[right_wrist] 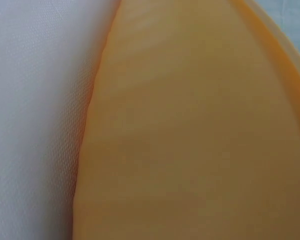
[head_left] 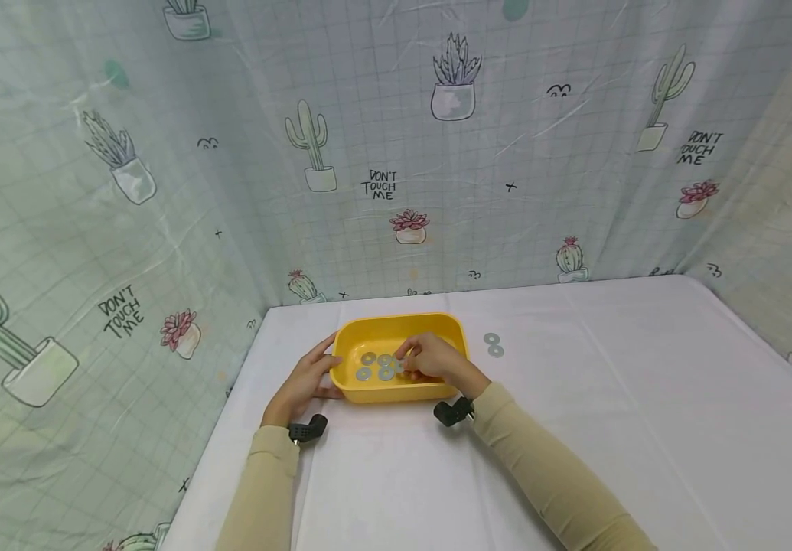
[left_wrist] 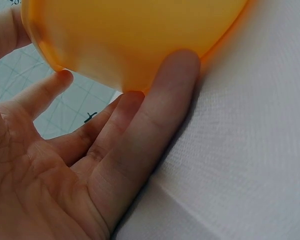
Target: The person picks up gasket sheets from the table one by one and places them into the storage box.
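A yellow plastic tray (head_left: 396, 394) with rounded corners rests on the white cloth. My left hand (head_left: 306, 380) holds its left end; in the left wrist view the fingers (left_wrist: 172, 85) spread round the outer wall of the tray (left_wrist: 115, 45). My right hand (head_left: 432, 358) reaches over the front rim into the tray, fingers bent, and pinches a grey flat washer (head_left: 399, 367) partly hidden by the fingertips. Several more washers (head_left: 386, 373) lie beside it on the tray floor, left of the fingers. The right wrist view shows only the tray's outer wall (right_wrist: 190, 130), not the hand.
Two washers (head_left: 495, 350) lie on the white-covered table (head_left: 575, 428) to the right of the tray, one just behind the other. A cactus-patterned curtain (head_left: 368, 245) closes off the table's back and both sides.
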Motion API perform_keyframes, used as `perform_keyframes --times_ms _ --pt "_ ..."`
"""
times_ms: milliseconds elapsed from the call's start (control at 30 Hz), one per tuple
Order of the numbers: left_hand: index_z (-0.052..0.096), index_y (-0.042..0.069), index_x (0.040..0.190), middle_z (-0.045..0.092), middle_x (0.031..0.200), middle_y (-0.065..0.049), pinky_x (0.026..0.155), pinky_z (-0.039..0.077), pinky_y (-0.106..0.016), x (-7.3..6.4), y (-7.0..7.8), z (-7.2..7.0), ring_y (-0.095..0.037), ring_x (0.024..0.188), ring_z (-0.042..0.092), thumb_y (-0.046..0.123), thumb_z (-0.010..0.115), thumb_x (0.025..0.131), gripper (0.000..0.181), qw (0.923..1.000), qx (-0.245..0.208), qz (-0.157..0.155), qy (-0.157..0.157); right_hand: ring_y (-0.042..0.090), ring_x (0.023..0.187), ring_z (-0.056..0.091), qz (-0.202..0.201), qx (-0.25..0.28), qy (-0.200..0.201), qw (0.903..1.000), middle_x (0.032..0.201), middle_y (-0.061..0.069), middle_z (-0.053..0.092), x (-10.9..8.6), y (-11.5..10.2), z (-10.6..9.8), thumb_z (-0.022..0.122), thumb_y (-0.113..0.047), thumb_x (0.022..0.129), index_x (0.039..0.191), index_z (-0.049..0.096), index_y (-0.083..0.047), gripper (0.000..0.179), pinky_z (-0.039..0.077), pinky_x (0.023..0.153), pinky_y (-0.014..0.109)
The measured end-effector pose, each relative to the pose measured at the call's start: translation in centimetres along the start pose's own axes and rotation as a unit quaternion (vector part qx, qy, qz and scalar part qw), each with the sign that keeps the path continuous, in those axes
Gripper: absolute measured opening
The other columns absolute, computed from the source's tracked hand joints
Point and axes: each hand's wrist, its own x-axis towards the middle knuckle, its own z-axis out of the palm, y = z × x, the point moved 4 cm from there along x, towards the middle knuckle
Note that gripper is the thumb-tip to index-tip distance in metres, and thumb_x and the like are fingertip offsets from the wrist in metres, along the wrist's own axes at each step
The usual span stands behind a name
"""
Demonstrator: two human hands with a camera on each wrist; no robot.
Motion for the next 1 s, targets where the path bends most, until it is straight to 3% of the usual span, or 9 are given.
perform_keyframes --times_ms 367,767,1000 --pt "0.032 0.039 0.16 0.033 0.167 -0.006 0.081 0.066 -0.047 0.1 -0.12 -0.01 -0.025 0.103 0.068 0.029 0.053 0.103 0.061 1.0 -0.004 -0.004 0.001 0.014 0.056 0.058 0.015 -0.068 0.023 0.9973 0.076 0.01 0.067 0.45 -0.06 0.41 0.064 0.0 0.094 0.104 0.07 -0.001 0.012 0.053 0.051 0.017" --pt "0.032 0.039 0.159 0.033 0.166 -0.006 0.081 0.066 -0.046 0.11 -0.09 0.01 -0.025 0.103 0.069 0.03 0.053 0.103 0.061 1.0 -0.003 0.001 -0.007 0.015 0.057 0.06 0.023 -0.089 0.034 0.9952 0.072 0.009 0.068 0.27 -0.22 0.49 0.067 -0.004 0.094 0.101 0.07 -0.002 0.008 0.054 0.051 0.017" --pt "0.032 0.042 0.159 0.053 0.145 -0.02 0.08 0.066 -0.048 0.2 0.01 -0.02 -0.025 0.101 0.068 0.028 0.053 0.103 0.061 1.0 0.002 0.008 0.0 0.014 0.053 0.056 -0.013 -0.115 0.067 0.9911 0.068 0.009 0.067 0.46 -0.37 0.2 0.065 -0.01 0.096 0.101 0.071 -0.002 0.01 0.045 0.049 0.017"
